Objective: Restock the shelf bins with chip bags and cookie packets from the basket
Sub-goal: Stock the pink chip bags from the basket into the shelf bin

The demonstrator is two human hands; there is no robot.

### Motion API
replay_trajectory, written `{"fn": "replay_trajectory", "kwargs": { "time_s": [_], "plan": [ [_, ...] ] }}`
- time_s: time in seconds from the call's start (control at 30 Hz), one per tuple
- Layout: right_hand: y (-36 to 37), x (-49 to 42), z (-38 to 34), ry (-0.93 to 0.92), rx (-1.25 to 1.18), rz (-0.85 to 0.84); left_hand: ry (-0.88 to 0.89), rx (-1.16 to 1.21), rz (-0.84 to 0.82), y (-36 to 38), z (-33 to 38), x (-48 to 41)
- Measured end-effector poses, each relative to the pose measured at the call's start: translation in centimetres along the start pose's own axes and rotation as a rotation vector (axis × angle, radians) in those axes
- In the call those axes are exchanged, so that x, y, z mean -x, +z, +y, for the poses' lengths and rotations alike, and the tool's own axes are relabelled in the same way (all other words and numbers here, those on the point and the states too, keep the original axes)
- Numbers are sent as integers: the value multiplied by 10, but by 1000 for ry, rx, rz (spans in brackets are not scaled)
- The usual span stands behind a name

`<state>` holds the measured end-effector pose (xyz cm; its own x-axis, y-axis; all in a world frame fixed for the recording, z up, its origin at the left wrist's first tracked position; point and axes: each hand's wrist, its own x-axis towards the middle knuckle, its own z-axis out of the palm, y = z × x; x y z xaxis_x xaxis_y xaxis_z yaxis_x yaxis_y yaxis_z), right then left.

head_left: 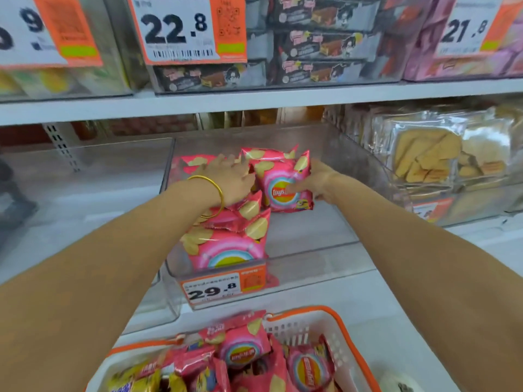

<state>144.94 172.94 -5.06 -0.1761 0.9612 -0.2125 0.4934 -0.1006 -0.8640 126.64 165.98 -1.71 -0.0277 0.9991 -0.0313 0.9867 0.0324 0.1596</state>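
Nearest, below both forearms: white basket [294, 332] with orange rim, heaped with pink chip bags [243, 349] and, toward the left-arm side, yellow packets [135, 380]. Beyond it, under the wrists: clear bin [311, 267], price tag [215, 290] on its front wall. Inside, beneath the left forearm: stack of pink bags [226, 250] along the bin's left half; bare floor beneath the right forearm.

Left hand [229, 179], gold bangle [219, 190] at the wrist, fingers extended and spread, resting on the rear bags of the stack, grasping nothing. Right hand [319, 183] pinching one chip bag [283, 185] by its right edge, thumb across the front. Held bag between the two hands, upright, long axis near vertical, logo toward the camera; contact with the bin floor not clear.

Key relation, as judged: open floor directly below and nearward of the right hand, hence right hand better placed for setting down, left for steadying the stack.

Farther, right of the right hand: cookie packets [424, 157] in the neighbouring bin. Farthest, above both hands: upper shelf [254, 101] with dark boxes [319, 52].
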Motion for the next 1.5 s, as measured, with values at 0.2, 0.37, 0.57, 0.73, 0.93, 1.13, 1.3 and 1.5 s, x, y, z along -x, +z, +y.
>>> {"fn": "replay_trajectory", "kwargs": {
  "time_s": [0.2, 0.37, 0.57, 0.73, 0.93, 1.13, 1.3, 1.5],
  "plan": [
    [12, -14, 12, 60, -42, -53, -5, -179, -86, 15, -12, -6],
    [20, -13, 11, -32, 23, -84, -47, -267, -96, 14, -11, -9],
    [20, -14, 10, 7, 124, -100, 4, -266, 44, 5, 0, 4],
    [23, -17, 11, 11, 109, -49, 196, -157, -36, 3, 5, -9],
    [23, -17, 13, 16, 153, -105, 184, -120, -52, 7, 4, -15],
    [4, 3, 8, 125, 143, -99, 222, -9, 145, -6, 6, 14],
    [-21, 74, -16, -108, 231, 122, 484, 226, 543, -12, 19, 89],
    [9, 206, 35, -209, 170, -251, 531, 458, 457, 52, 19, 206]
  ]
}}
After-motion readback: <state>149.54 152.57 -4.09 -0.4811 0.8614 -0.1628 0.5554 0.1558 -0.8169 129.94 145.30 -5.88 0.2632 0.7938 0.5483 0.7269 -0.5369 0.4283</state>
